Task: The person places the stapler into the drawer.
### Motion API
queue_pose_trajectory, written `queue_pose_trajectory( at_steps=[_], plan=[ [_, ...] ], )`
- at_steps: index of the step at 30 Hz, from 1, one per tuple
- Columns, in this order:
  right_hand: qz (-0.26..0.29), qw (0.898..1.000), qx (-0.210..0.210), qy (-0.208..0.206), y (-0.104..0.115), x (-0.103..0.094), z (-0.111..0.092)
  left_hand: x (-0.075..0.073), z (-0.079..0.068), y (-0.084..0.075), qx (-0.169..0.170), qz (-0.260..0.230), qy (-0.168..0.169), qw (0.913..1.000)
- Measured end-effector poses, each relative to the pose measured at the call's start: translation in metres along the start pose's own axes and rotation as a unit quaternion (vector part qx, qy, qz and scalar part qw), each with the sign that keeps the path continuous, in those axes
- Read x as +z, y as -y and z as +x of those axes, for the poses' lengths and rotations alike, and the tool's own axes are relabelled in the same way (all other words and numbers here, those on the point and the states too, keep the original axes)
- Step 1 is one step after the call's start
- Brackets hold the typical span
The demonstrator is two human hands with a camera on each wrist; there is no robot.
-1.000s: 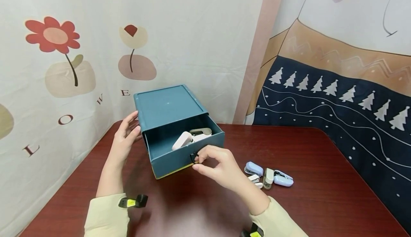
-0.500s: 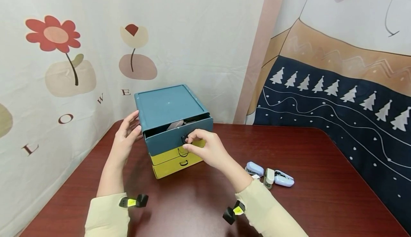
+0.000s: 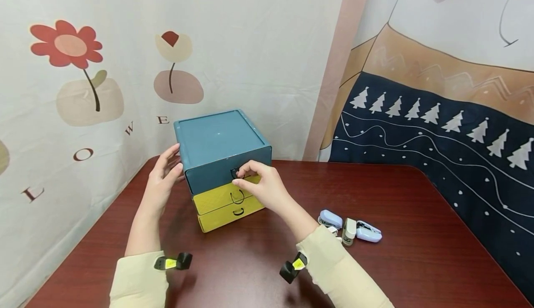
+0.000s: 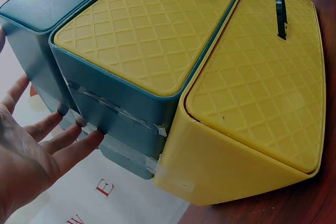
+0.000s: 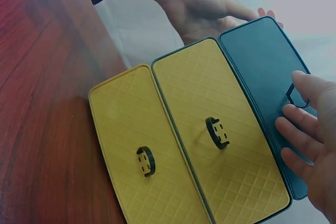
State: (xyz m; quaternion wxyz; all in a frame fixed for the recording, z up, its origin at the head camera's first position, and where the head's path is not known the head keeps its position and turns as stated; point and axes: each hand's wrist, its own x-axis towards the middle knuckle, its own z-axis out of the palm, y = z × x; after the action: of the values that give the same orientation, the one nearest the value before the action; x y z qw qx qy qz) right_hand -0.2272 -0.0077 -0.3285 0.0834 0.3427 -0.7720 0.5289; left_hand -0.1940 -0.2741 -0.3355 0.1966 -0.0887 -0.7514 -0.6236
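Observation:
A small drawer cabinet stands on the table, with a teal top drawer point(image 3: 208, 177) and two yellow drawers point(image 3: 217, 200) below it. All three fronts sit flush with the cabinet. My right hand point(image 3: 264, 185) holds the teal drawer's black handle point(image 5: 297, 97) between thumb and finger; the other fingers lie spread near the drawer front in the right wrist view. My left hand point(image 3: 164, 173) rests its fingertips against the cabinet's teal side point(image 4: 113, 111), fingers spread and fairly straight. Whatever lies inside the drawers is hidden.
Several small staplers lie right of the cabinet: a blue one point(image 3: 331, 218), a grey-green one point(image 3: 349, 231), another blue one point(image 3: 369, 232) and white ones partly hidden by the right arm. Printed curtains point(image 3: 258, 44) hang behind the dark red table point(image 3: 400, 271).
The teal drawer, which stood out with white and grey staplers inside, has slid back into the cabinet. My right hand moved inward with its handle. The left hand stayed in place.

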Motion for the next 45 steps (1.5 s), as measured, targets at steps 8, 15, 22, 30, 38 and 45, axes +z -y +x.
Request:
queue_pose_trajectory(
  at_steps=[8, 15, 22, 30, 38, 45],
  plan=[
    [0.011, 0.999, -0.021, -0.031, -0.021, 0.008, -0.016, 0.001, -0.001, -0.003, -0.003, 0.001, -0.001, 1.0],
    [-0.025, 1.0, 0.006, -0.002, -0.043, 0.021, -0.031, 0.001, -0.001, -0.004, 0.003, -0.001, 0.004, 1.0],
    [-0.069, 0.997, 0.001, 0.023, -0.047, 0.03, -0.036, 0.001, -0.001, -0.003, 0.002, -0.001, 0.006, 1.0],
    [-0.081, 0.996, -0.001, 0.024, -0.041, 0.032, -0.04, 0.001, -0.001, -0.002, -0.001, 0.0, 0.006, 1.0],
    [-0.049, 0.998, -0.011, 0.035, -0.032, 0.025, -0.057, 0.0, -0.001, -0.002, 0.002, 0.0, 0.0, 1.0],
    [-0.051, 0.997, -0.032, 0.048, -0.025, 0.015, -0.077, 0.0, -0.001, -0.003, 0.002, -0.007, -0.004, 1.0]
  ],
)
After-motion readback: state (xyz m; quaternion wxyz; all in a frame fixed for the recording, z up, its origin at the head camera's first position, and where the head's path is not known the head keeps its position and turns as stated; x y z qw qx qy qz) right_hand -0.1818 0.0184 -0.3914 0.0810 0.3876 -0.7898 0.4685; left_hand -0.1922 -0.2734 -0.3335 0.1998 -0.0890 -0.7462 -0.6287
